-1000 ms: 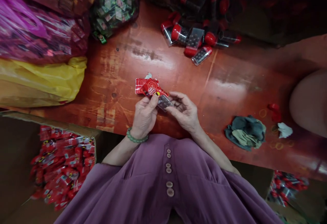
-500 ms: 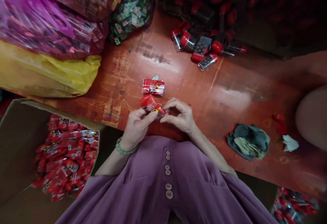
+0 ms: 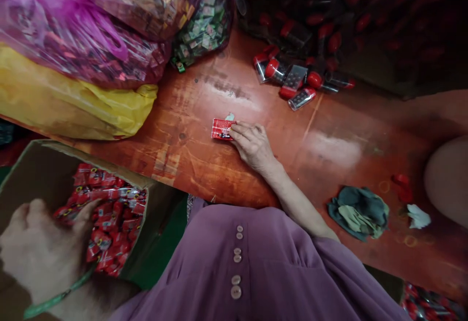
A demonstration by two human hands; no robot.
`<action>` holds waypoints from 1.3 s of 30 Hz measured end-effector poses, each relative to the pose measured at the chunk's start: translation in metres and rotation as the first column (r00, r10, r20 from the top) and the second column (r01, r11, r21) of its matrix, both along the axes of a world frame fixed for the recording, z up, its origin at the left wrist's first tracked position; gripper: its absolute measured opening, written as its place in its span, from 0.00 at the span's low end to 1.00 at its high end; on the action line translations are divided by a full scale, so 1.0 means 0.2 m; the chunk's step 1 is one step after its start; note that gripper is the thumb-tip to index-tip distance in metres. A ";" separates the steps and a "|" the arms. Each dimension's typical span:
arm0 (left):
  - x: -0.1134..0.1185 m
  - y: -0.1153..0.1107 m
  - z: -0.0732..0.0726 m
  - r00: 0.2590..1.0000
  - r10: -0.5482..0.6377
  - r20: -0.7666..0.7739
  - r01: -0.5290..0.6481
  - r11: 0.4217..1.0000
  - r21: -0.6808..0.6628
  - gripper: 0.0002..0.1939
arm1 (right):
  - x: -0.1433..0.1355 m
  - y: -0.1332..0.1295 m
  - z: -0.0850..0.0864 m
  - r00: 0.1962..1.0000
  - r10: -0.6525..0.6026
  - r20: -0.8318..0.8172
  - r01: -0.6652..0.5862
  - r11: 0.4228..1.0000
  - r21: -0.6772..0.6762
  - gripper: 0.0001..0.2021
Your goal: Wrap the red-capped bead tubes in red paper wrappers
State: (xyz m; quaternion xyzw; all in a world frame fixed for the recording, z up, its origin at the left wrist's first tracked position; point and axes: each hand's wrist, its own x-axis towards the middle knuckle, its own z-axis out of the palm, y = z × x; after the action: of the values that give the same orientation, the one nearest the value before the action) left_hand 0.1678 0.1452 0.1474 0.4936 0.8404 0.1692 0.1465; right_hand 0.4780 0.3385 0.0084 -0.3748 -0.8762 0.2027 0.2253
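My right hand (image 3: 253, 145) rests on the table with its fingertips closed on the right end of a flat, glossy red printed label (image 3: 221, 129), seemingly the top of a small stack. A scrap of white (image 3: 229, 116) shows just behind it. Over the cardboard box (image 3: 152, 209) at the lower left is my left hand (image 3: 46, 250), slightly blurred, wearing a green bead bracelet. Its thumb is spread from the fingers and I see nothing held. Inside the box lie many red wrapped pieces (image 3: 111, 213), partly covered by that hand.
Bulging bags, one pink (image 3: 120, 62) and one yellow (image 3: 109, 111), occupy the left back. Clear tubes with red caps (image 3: 292, 81) spill from a dark container at the back right. A crumpled dark cloth (image 3: 360, 211) and white scrap (image 3: 419, 217) lie at right.
My left hand has left the table's front edge for the box, and the red wrapped piece is gone from between my hands. My right hand has moved forward onto the red label.
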 end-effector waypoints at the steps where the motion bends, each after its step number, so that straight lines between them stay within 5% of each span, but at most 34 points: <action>1: 0.06 0.07 -0.04 0.991 0.026 -0.133 -0.017 0.997 0.073 0.17 | 0.00 0.00 -0.01 1.000 0.002 0.010 -0.002 1.000 -0.003 0.13; 3: 0.20 0.21 -0.15 0.970 -0.109 -0.217 0.153 0.968 0.198 0.23 | 0.00 -0.01 -0.01 1.000 0.008 0.019 -0.008 1.000 -0.007 0.14; 5: 0.35 0.37 -0.30 0.893 -0.423 -0.152 0.449 0.832 0.327 0.25 | -0.01 -0.02 0.00 0.999 0.009 0.031 -0.008 1.000 -0.016 0.14; 7: 0.49 0.51 -0.44 0.772 -0.618 -0.151 0.620 0.679 0.393 0.25 | -0.02 -0.03 0.02 0.999 0.006 0.052 -0.004 0.999 -0.038 0.13; 12: 0.63 0.71 -0.63 0.696 -0.697 -0.172 0.691 0.584 0.427 0.21 | 0.00 -0.01 0.12 0.997 0.064 0.044 -0.058 0.988 -0.141 0.15; 16: 0.60 0.75 -0.63 0.705 -0.680 -0.201 0.677 0.562 0.474 0.15 | 0.21 0.12 0.20 0.995 0.031 -0.100 -0.050 0.979 -0.197 0.17; 18: 0.59 0.76 -0.61 0.735 -0.643 -0.215 0.646 0.569 0.508 0.11 | 0.35 0.22 0.21 0.983 -0.182 -0.025 0.179 0.979 -0.100 0.17; 20: 0.60 0.77 -0.59 0.755 -0.624 -0.202 0.623 0.583 0.522 0.07 | 0.47 0.32 0.21 0.906 -0.399 0.143 0.400 0.916 0.024 0.17; 22: 0.61 0.78 -0.58 0.756 -0.634 -0.161 0.613 0.602 0.511 0.05 | 0.55 0.39 0.18 0.838 -0.473 0.272 0.465 0.880 0.095 0.17; 29: 0.61 0.79 -0.56 0.768 -0.639 -0.040 0.599 0.695 0.398 0.10 | 0.57 0.40 0.13 0.854 -0.354 0.382 0.317 0.935 0.158 0.15; 35: 0.59 0.84 -0.50 0.740 -0.664 0.105 0.594 0.719 0.361 0.14 | 0.49 0.28 0.24 0.722 -0.277 0.635 0.310 0.949 0.062 0.22; 39: 0.58 0.87 -0.50 0.769 -0.621 0.153 0.530 0.752 0.391 0.10 | 0.52 0.20 0.29 0.720 -0.267 0.640 0.347 0.938 0.001 0.22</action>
State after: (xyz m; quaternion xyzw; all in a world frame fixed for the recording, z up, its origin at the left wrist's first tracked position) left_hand 0.2842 0.3193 0.0475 0.7191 0.5765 0.3177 0.2228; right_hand 0.5822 0.3777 0.0665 -0.5735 -0.8123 0.0765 -0.0739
